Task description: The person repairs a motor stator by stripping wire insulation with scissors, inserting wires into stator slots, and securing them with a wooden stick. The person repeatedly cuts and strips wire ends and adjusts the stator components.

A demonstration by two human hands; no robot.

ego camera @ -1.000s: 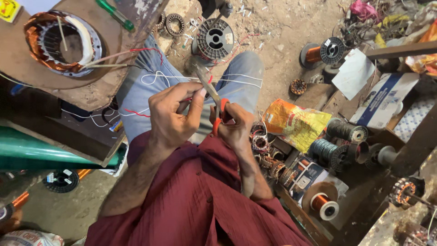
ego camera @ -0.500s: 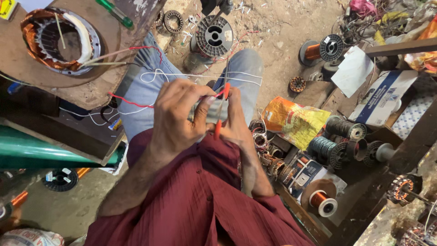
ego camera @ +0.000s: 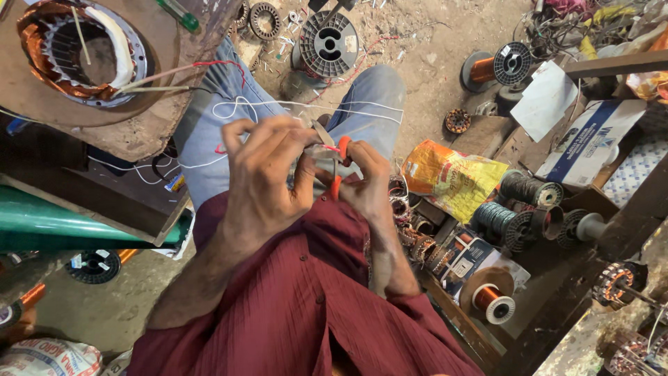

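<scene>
i see both hands meeting over the lap, just above the knees in blue jeans (ego camera: pixel 229 104). the left hand (ego camera: pixel 268 174) is curled nearly closed, fingertips pinched on a thin white wire (ego camera: pixel 278 104) and steadying the metal tip of a small cutter (ego camera: pixel 332 150). the right hand (ego camera: pixel 365 177) is wrapped closed around the cutter's orange handles, so the tool sits between the two hands where both thumbs can guide it, close to the body for control. the white wire loops away across the knees and runs left toward the motor stator (ego camera: pixel 76 52) with copper windings, which rests on a round wooden block (ego camera: pixel 160 132) at the far left, within easy reach of its leads. to the right, on the dirt floor (ego camera: pixel 417 42), lie a yellow bag (ego camera: pixel 452 181) and dark wire spools (ego camera: pixel 511 223), with a grey empty spool (ego camera: pixel 327 45) beyond the knees.
</scene>
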